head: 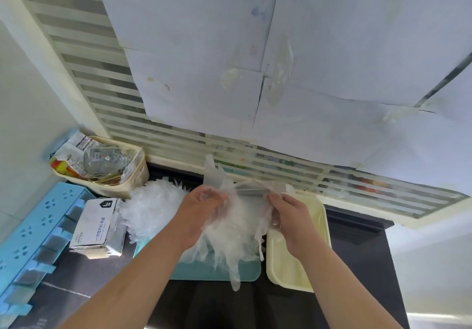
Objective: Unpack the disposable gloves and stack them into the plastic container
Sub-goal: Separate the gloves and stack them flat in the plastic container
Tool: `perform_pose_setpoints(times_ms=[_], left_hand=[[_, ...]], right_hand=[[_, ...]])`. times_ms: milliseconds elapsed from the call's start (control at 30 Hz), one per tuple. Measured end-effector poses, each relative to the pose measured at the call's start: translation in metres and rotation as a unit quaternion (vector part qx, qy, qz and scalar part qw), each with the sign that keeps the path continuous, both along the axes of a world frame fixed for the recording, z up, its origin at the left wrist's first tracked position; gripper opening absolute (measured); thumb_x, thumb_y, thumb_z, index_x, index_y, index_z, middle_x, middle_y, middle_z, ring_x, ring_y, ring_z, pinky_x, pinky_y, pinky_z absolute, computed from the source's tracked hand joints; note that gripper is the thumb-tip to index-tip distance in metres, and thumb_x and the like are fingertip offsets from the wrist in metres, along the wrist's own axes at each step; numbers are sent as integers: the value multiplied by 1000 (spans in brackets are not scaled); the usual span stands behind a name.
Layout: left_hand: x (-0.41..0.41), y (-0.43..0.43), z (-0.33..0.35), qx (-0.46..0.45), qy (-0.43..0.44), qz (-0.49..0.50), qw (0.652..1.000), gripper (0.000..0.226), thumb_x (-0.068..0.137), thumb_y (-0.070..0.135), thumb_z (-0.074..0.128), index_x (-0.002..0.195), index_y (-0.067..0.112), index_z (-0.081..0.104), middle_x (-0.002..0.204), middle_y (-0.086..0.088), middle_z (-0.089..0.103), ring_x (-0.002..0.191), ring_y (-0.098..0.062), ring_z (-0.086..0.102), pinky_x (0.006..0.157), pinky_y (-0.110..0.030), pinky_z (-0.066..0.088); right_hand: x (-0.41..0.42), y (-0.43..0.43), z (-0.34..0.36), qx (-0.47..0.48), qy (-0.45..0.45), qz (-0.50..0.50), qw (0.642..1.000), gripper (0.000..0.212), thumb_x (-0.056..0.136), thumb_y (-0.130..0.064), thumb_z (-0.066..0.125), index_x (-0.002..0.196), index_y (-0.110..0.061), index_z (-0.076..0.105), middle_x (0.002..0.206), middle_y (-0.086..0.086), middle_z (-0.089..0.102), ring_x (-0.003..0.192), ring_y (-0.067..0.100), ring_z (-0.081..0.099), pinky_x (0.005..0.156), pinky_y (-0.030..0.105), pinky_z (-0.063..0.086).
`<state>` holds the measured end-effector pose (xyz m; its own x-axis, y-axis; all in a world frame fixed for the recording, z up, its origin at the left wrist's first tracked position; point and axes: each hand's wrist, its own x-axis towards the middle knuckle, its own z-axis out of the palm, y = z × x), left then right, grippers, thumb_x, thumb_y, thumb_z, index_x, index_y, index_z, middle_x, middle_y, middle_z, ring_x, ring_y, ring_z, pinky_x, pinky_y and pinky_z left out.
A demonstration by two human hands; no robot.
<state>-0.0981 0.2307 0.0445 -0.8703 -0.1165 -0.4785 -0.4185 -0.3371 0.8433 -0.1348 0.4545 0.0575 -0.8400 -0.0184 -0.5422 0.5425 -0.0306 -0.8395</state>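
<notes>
Head view: our left hand (201, 213) and right hand (288, 217) both have fingers (274, 198) curled into one bunch of clear gloves (237, 229), held over the teal mat (199, 272), just beside the cream plastic container (315, 213). We'd call this gathering the bunch. Next, it needs carrying right and laying flat inside. Count: two glove heaps, with the second heap (153, 206) loose on the bench (204, 303), one container and one glove box (94, 224).

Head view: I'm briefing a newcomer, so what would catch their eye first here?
The bundle of clear gloves at the centre draws the eye first, gripped between the left hand and the right hand over a teal board. Just right of it lies the cream plastic container. To the left, a second glove heap sits beside the opened glove box.
</notes>
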Motion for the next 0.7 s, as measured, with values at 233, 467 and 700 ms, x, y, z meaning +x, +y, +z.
perform_pose_setpoints(times_ms=[233, 467, 700], left_hand=[[-16, -13, 8, -205, 6, 116, 972, 5, 99, 17, 68, 102, 13, 69, 79, -1, 68, 65, -12, 59, 55, -18, 51], [-18, -28, 38, -242, 51, -115, 962, 4, 97, 15, 71, 97, 13, 73, 77, 3, 75, 63, -10, 61, 63, -22, 53], [-23, -18, 50, -181, 71, -219, 956, 16, 88, 23, 83, 103, 18, 78, 82, 5, 74, 72, -12, 67, 74, -26, 56]], right_hand=[[2, 13, -10, 94, -40, -90, 991, 31, 106, -37, 63, 104, -9, 75, 66, 4, 55, 50, 15, 39, 49, 29, 36], [2, 1, 25, 226, 188, 103, 950, 40, 92, -36, 80, 129, -30, 66, 116, -21, 66, 104, -5, 60, 88, 20, 51], [-13, -27, 39, 273, 213, 264, 900, 21, 82, -36, 88, 100, -31, 77, 86, -15, 73, 79, 1, 66, 76, 22, 52]])
